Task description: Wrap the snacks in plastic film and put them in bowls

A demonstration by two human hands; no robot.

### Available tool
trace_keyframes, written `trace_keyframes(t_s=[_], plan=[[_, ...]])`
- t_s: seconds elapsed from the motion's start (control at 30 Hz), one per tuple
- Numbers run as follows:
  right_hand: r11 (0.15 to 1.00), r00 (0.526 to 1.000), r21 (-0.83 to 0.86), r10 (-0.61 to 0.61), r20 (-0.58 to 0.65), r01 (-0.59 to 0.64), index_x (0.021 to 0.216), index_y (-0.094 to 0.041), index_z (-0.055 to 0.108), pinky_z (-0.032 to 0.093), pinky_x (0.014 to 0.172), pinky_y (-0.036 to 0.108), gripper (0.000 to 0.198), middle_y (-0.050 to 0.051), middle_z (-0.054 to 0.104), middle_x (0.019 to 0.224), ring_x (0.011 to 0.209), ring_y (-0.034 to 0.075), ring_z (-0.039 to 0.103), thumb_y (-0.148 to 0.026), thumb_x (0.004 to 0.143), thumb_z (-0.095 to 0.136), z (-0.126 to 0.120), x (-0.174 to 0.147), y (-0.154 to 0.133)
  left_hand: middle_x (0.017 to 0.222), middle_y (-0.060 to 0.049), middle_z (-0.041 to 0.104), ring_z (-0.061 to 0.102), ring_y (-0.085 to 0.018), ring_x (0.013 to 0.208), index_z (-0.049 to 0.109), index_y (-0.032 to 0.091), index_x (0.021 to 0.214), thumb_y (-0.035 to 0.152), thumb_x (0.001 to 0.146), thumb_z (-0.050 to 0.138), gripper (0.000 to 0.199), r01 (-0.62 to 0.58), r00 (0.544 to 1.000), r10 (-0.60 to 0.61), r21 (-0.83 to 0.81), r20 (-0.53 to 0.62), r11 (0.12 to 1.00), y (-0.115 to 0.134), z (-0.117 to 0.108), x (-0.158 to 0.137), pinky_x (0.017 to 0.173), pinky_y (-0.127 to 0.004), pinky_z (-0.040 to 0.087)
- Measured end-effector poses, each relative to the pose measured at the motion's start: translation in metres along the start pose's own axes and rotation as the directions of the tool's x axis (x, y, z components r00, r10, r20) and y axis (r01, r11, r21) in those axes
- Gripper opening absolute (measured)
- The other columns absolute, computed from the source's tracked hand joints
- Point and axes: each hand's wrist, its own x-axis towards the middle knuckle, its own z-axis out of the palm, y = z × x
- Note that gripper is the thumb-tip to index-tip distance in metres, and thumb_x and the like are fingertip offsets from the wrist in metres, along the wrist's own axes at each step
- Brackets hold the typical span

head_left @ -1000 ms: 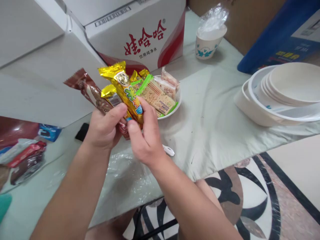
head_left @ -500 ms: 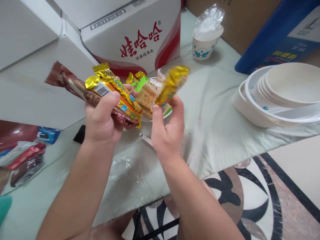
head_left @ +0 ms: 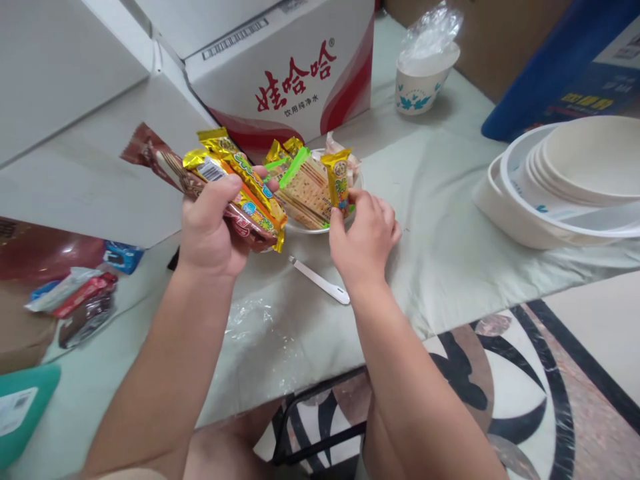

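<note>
My left hand (head_left: pixel 213 223) is closed around a bunch of wrapped snacks: a long brown packet (head_left: pixel 165 160) and yellow snack packets (head_left: pixel 247 180) on top of it. My right hand (head_left: pixel 365 233) pinches one small yellow snack packet (head_left: pixel 339 179), held upright over the right side of a white plate (head_left: pixel 320 231). On that plate lie a clear packet of crackers (head_left: pixel 307 187) with green edges, more yellow packets (head_left: pixel 284 149) at the back and a pale wrapper (head_left: pixel 340 145). The right fingertips are close to the plate's rim; whether the packet touches the crackers I cannot tell.
A white peeler-like tool (head_left: pixel 323 281) lies in front of the plate. Behind stands a white and red carton (head_left: pixel 295 87). A paper cup (head_left: pixel 420 83) with plastic film, stacked white bowls (head_left: pixel 575 180) and a blue container (head_left: pixel 550 73) are right; wrapped snacks (head_left: pixel 83 300) are left.
My right hand has moved right and down with the yellow packet, which is now upright at the plate. The white tool shows fully. My left hand keeps its bunch; the camera view has shifted slightly.
</note>
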Motion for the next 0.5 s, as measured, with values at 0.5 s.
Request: trace_keyframes(t_s=[0.5], plan=[[0.809,0.897,0.387,-0.413,-0.159,0.441,0.112,-0.023,0.057,0.049,0.106,0.051,0.022,0.011,0.061,0.111,0.116,0.027,0.06,-0.033,0.097,0.045,-0.001,-0.02,-0.012,0.087,-0.003,0.077,0.075,-0.023,0.083,0.068,0.02,0.082,0.034,0.063,0.079,0.026,0.131,0.988,-0.132,0.015,0.084,0.991,-0.008,-0.013,-0.002,0.075,-0.038,0.065]])
